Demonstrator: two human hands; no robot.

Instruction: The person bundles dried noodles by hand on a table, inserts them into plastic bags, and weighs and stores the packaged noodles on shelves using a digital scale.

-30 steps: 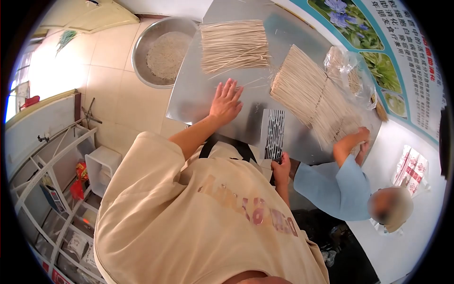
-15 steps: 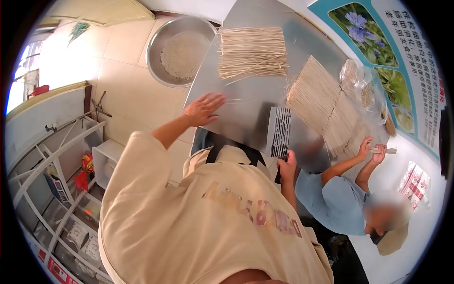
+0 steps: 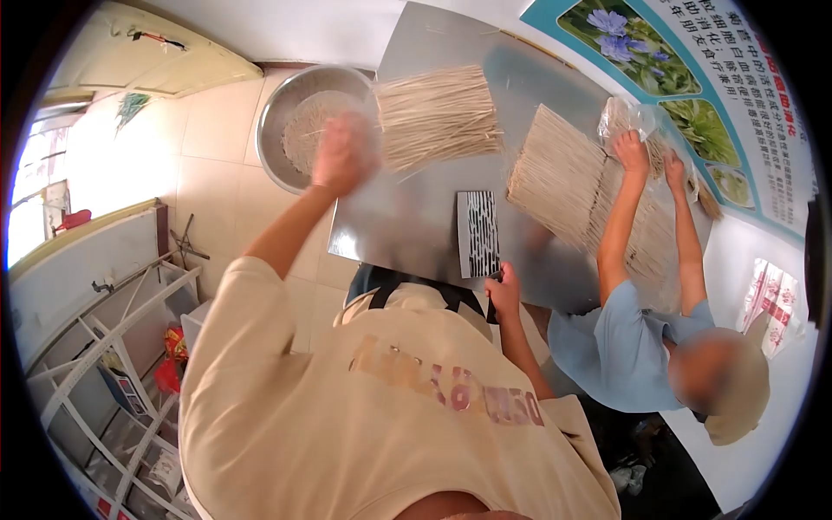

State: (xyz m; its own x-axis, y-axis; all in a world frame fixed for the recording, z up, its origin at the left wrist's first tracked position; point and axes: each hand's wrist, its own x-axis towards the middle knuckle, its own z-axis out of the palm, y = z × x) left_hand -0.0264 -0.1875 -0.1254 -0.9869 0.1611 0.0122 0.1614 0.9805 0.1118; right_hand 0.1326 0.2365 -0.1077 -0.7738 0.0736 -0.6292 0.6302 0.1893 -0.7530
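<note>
My right hand [image 3: 504, 292] is wrapped round the dark handle of a broad, rectangular cleaver [image 3: 478, 234]. Its blade, patterned in black and white, lies over the front of the steel table [image 3: 416, 212]. My left hand [image 3: 345, 154], smeared by motion, is above the edge between a large metal bowl [image 3: 269, 143] and a bundle of dry noodles [image 3: 438, 117]. Whether its fingers hold anything is not visible. The bundle's strands lie roughly side by side, some askew. Short broken noodle pieces [image 3: 305, 130] lie inside the bowl.
To the right, a co-worker's hands [image 3: 633, 152] are at a clear plastic bag [image 3: 620, 113] beside more noodles [image 3: 555, 173] in rows. A poster [image 3: 641, 52] stands along the table's far side. A white metal rack [image 3: 95, 355] is at the left.
My left hand has moved from the tabletop up toward the bowl. The cleaver has shifted slightly left in view. The co-worker's hands have gone from a small noodle bunch to the bag.
</note>
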